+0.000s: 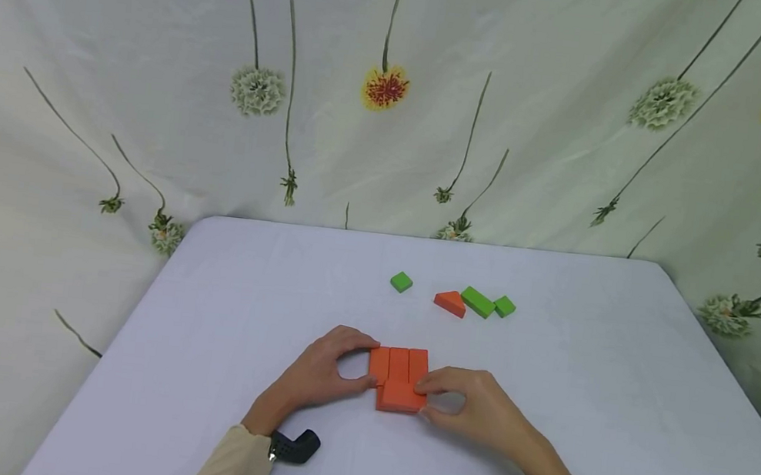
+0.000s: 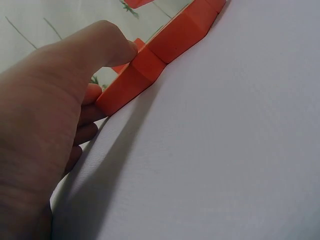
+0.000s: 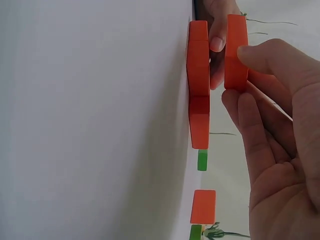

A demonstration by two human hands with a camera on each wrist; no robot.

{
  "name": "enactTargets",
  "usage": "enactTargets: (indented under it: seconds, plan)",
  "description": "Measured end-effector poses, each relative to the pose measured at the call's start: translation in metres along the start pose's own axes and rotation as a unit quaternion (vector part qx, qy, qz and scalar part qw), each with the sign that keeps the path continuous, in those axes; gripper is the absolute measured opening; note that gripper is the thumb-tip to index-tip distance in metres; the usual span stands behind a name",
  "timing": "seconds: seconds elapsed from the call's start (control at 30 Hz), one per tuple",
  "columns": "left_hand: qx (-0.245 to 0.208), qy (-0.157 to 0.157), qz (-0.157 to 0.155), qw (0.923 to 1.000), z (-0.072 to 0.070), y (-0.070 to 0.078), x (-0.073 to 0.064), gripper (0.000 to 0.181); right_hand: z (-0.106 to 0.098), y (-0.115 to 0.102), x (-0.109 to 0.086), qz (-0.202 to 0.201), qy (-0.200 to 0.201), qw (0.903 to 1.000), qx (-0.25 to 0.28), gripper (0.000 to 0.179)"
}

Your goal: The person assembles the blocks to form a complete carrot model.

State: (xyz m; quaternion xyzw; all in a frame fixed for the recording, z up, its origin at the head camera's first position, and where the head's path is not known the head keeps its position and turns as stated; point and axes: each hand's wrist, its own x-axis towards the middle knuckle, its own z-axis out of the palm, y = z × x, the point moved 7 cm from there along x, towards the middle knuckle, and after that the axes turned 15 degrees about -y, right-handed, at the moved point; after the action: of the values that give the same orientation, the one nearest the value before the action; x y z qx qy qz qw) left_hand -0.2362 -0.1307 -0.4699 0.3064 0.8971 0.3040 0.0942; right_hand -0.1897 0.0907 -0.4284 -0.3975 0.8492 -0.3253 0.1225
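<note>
Head view looked forward-down from above the surface. Wrist views ran low, close, rolled. All three shared the orange blocks: 6 o'clock in head, 12 in left wrist.

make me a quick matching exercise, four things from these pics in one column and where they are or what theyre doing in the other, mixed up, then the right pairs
1. left hand
2. right hand
3. long green block
4. lone green block

A. holding an orange block above other orange blocks
B. standing apart, left of the orange triangular block
C. touching the left side of the orange group
D. between the orange triangular block and another green block

Pairs: 1-C, 2-A, 3-D, 4-B
</note>
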Motion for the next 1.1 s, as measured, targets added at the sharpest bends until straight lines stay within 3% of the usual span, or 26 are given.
enactTargets:
  seconds: [0.2, 0.5, 1.1]
  plan:
    - [0.001, 0.001, 0.005, 1.0000, 0.000, 0.000, 0.000, 0.048, 0.007, -0.010, -0.003, -0.045, -0.007, 0.9985, -0.030, 0.028]
    - [0.010, 0.011, 0.010, 0.9998, -0.001, 0.002, -0.001, 0.048, 0.015, -0.016, -0.005, -0.065, -0.039, 0.9935, -0.085, 0.022]
    - [0.004, 0.008, 0.011, 0.9999, -0.002, 0.004, -0.002, 0.048, 0.021, -0.019, -0.003, -0.095, -0.039, 0.9866, -0.127, 0.019]
